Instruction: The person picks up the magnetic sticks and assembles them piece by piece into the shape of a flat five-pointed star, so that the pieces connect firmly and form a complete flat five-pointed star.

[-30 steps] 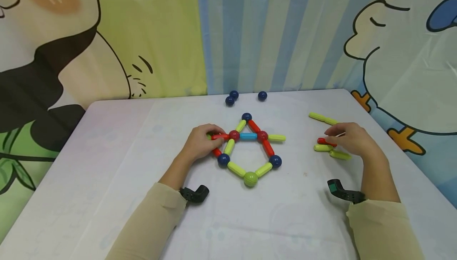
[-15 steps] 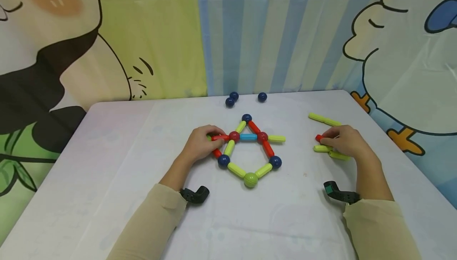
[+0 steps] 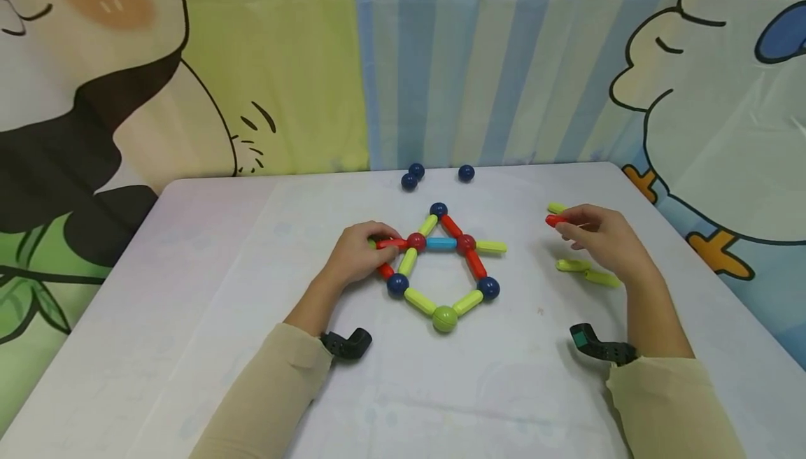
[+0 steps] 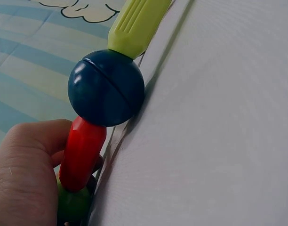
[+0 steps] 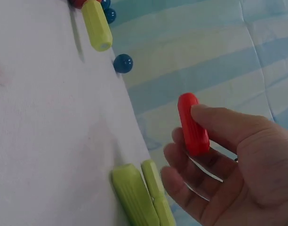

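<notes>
A frame of magnetic rods and balls lies on the table, with a light green ball (image 3: 445,319) at its near corner and a blue rod (image 3: 441,243) across its middle. My left hand (image 3: 357,252) holds its left end, fingers around a green ball (image 4: 73,205) that they partly hide. From that ball a red rod (image 4: 84,153) runs to a dark blue ball (image 4: 106,88). My right hand (image 3: 604,238) pinches a single red rod (image 5: 194,124) between thumb and fingers, raised above the table at the right.
Yellow-green rods (image 3: 571,265) lie below my right hand, and another rod (image 3: 557,207) shows behind it. Loose dark blue balls (image 3: 466,173) sit near the table's back edge. A yellow-green rod (image 3: 491,246) sticks out from the frame's right side. A patterned curtain (image 3: 428,60) hangs behind.
My right hand has picked up the red rod from beside the yellow-green rods and lifted it up and slightly left. The left hand stays at the frame.
</notes>
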### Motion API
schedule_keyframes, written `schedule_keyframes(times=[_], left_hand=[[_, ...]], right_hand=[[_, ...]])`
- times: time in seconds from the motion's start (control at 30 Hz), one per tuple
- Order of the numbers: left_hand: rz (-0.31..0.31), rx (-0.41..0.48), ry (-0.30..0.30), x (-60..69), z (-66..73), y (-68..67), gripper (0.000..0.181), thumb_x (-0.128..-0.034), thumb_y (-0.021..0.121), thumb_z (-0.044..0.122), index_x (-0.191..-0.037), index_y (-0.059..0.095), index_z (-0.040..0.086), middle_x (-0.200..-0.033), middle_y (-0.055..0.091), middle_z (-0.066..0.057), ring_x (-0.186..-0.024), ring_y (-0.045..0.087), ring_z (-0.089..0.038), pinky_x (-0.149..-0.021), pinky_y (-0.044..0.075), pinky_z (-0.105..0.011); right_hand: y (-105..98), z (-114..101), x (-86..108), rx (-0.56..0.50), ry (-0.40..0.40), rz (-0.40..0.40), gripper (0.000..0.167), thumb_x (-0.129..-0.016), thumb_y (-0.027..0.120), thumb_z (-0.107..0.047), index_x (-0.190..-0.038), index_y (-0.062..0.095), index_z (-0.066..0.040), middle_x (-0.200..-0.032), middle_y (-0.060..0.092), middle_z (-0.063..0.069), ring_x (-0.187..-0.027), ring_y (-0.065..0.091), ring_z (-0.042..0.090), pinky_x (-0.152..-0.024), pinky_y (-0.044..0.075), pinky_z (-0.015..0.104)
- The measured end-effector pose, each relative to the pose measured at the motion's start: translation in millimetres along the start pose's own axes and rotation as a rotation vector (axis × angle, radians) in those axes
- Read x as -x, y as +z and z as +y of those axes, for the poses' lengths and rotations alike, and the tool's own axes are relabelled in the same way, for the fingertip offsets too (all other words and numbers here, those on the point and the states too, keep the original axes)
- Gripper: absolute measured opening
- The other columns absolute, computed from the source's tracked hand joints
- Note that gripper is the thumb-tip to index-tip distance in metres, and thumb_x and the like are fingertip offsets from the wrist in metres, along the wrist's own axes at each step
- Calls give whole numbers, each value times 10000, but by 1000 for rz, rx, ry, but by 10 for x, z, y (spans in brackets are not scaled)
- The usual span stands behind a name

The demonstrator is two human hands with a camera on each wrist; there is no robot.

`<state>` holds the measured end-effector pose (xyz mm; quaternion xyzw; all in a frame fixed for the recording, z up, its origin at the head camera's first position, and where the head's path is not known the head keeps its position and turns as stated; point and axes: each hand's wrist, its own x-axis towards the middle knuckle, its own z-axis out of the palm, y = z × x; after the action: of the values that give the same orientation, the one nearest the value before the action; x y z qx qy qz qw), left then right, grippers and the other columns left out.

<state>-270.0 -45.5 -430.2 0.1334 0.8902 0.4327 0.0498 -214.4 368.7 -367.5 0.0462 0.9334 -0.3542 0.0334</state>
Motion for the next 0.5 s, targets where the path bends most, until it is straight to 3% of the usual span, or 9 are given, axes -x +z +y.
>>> schedule_keyframes(times=[0.13, 0.27, 0.5], left_hand=[[3, -6, 3, -2, -4, 2, 251, -912, 736, 274, -1144, 762, 181, -1241, 695, -41, -1157, 577, -264, -1018, 528, -438], [5, -10, 14, -1, -6, 3, 248, -912, 736, 272, -1140, 763, 179, -1228, 699, -40, -1139, 581, -260, -1005, 530, -429], [10, -9, 23, 1, -3, 0, 233, -910, 738, 257, -1128, 764, 182, -1182, 706, -34, -1093, 587, -250, -946, 540, -401]], right_hand=[[27, -58, 13, -101, -15, -68, 526, -1012, 618, -480, -1375, 592, -101, -1291, 652, 211, -1038, 661, 329, -849, 565, 284], [73, -78, 0, -129, -31, -121, 500, -991, 664, -459, -1356, 621, -121, -1257, 665, 176, -1013, 649, 304, -820, 569, 295], [207, -142, -42, -188, -58, -243, 404, -953, 744, -280, -1295, 677, -77, -1256, 666, 124, -956, 627, 267, -754, 574, 319]])
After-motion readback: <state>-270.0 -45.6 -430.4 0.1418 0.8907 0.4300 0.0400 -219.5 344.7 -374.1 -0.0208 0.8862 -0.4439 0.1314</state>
